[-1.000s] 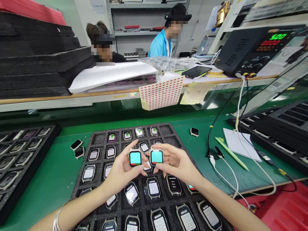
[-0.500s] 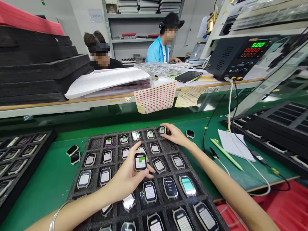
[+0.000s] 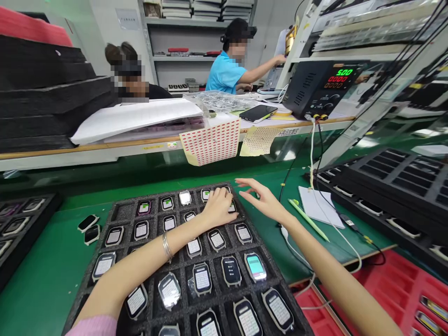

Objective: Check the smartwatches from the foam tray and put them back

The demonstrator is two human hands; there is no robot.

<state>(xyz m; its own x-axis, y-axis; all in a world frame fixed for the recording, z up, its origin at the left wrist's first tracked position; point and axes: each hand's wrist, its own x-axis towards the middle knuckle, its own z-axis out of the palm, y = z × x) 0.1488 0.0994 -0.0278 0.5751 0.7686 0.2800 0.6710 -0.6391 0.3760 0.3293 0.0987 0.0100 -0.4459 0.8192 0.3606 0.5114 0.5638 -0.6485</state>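
A black foam tray [image 3: 121, 212] in front of me holds rows of strapless smartwatches with lit screens, such as a smartwatch [image 3: 202, 277] showing a white list. My left hand [image 3: 220, 206] reaches across to the tray's far right corner, its fingers closed around a smartwatch [image 3: 232, 206] that they partly cover. Whether that watch rests in its compartment I cannot tell. My right hand [image 3: 261, 199] hovers just beyond the tray's right edge, fingers apart, with nothing visible in it.
Two dark-screened watches [image 3: 91, 228] lie on the green mat left of the tray. To the right are a green pen [image 3: 308, 219], a white pad [image 3: 320, 205], cables and more watch trays [image 3: 385, 200]. A power supply [image 3: 320, 88] stands on the shelf; two people sit beyond.
My left hand has moved forward and right with its watch to the far right corner. My right hand has let go of the watch there and shifted off the tray. The view has turned slightly.
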